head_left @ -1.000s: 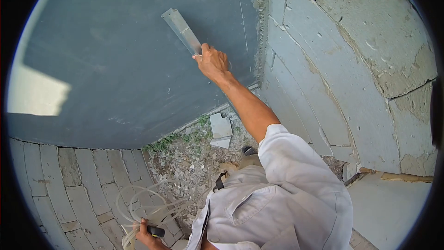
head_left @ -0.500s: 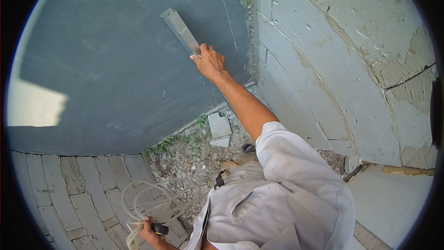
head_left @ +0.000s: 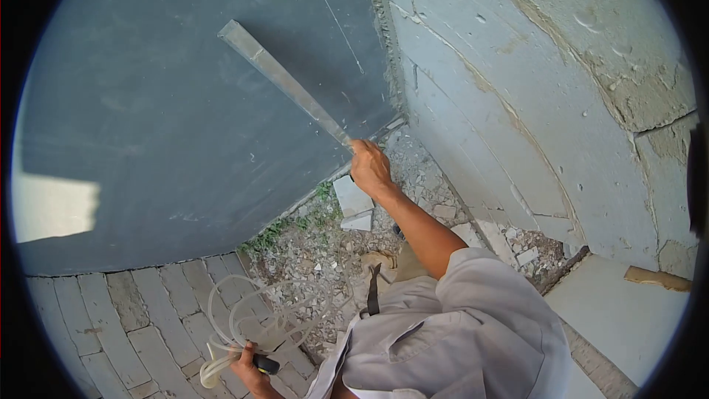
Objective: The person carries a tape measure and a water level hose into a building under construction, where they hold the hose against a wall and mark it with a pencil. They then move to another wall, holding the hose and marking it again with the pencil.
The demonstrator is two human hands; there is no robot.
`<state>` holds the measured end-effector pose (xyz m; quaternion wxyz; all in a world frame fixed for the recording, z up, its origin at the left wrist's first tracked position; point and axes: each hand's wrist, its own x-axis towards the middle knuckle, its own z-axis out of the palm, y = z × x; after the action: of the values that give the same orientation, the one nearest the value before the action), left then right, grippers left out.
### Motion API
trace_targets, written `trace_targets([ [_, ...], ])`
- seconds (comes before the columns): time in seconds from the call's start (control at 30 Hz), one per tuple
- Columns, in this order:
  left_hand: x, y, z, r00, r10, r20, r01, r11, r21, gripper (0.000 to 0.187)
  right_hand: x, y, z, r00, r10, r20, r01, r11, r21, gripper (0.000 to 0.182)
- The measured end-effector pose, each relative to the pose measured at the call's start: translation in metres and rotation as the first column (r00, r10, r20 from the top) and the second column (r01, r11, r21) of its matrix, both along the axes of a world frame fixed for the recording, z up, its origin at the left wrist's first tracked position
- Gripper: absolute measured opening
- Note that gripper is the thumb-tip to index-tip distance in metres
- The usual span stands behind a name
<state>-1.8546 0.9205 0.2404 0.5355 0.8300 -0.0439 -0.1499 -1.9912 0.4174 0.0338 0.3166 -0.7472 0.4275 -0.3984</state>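
A long grey metal straightedge bar (head_left: 286, 83) slants across the dark grey wall (head_left: 162, 89), its far end up and to the left. My right hand (head_left: 371, 168) is closed around its near part, close to the foot of the wall. Low on the left, my left hand (head_left: 251, 371) grips loose coils of clear plastic tubing (head_left: 235, 319). A small black and yellow object (head_left: 266, 364) is held in the same hand, partly hidden by the fingers.
A pale block wall (head_left: 480, 103) rises on the right, meeting the dark wall at a rough corner. Rubble (head_left: 310, 258), weeds (head_left: 277, 235) and broken white slabs (head_left: 354, 199) lie at its foot. More blockwork (head_left: 111, 325) stands at lower left, a pale board (head_left: 613, 318) at lower right.
My right hand has moved down and to the right, now gripping the bar lower, with more of it showing above the hand. The left hand keeps hold of the tubing. The view has shifted slightly.
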Motion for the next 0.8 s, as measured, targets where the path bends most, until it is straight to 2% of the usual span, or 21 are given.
trace_targets([
  [0.03, -0.001, -0.009, -0.004, 1.000, -0.026, -0.011, 0.026, 1.000, 0.011, 0.024, -0.013, 0.023, -0.036, 0.998, 0.051, 0.029, -0.053, 0.996, 0.075, 0.030],
  [0.07, 0.001, -0.014, -0.009, 0.998, -0.051, -0.024, 0.052, 0.998, 0.023, 0.024, -0.028, 0.051, -0.065, 0.995, 0.092, -0.043, -0.079, 0.965, 0.250, 0.031],
  [0.13, 0.011, -0.013, -0.031, 0.992, -0.106, -0.062, 0.111, 0.990, 0.084, 0.024, -0.061, 0.112, -0.131, 0.973, 0.160, -0.165, -0.082, 0.912, 0.403, 0.033],
  [0.23, 0.026, -0.017, -0.081, 0.979, -0.172, -0.110, 0.189, 0.967, 0.171, 0.024, -0.108, 0.212, -0.248, 0.888, 0.295, -0.354, -0.114, 0.885, 0.451, 0.035],
  [0.27, 0.029, -0.018, -0.103, 0.973, -0.190, -0.129, 0.213, 0.956, 0.203, 0.023, -0.122, 0.233, -0.247, 0.858, 0.348, -0.379, -0.108, 0.842, 0.528, 0.031],
  [0.3, 0.030, -0.015, -0.125, 0.973, -0.179, -0.146, 0.207, 0.957, 0.202, 0.025, -0.140, 0.265, -0.274, 0.844, 0.340, -0.416, -0.118, 0.873, 0.474, 0.028],
  [0.37, 0.024, -0.014, -0.166, 0.969, -0.201, -0.141, 0.225, 0.956, 0.187, 0.026, -0.165, 0.309, -0.317, 0.789, 0.464, -0.402, -0.108, 0.750, 0.653, 0.031],
  [0.43, 0.020, -0.016, -0.199, 0.962, -0.226, -0.152, 0.253, 0.949, 0.191, 0.027, -0.175, 0.327, -0.329, 0.838, 0.379, -0.392, -0.108, 0.820, 0.562, 0.030],
  [0.57, 0.009, -0.023, -0.240, 0.944, -0.255, -0.208, 0.298, 0.930, 0.213, 0.026, -0.174, 0.337, -0.328, 0.830, 0.364, -0.422, -0.097, 0.840, 0.533, 0.027],
  [0.8, -0.012, -0.054, -0.265, 0.913, -0.325, -0.248, 0.376, 0.905, 0.197, 0.023, -0.180, 0.345, -0.328, 0.908, 0.239, -0.345, -0.023, 0.848, 0.529, 0.029],
])
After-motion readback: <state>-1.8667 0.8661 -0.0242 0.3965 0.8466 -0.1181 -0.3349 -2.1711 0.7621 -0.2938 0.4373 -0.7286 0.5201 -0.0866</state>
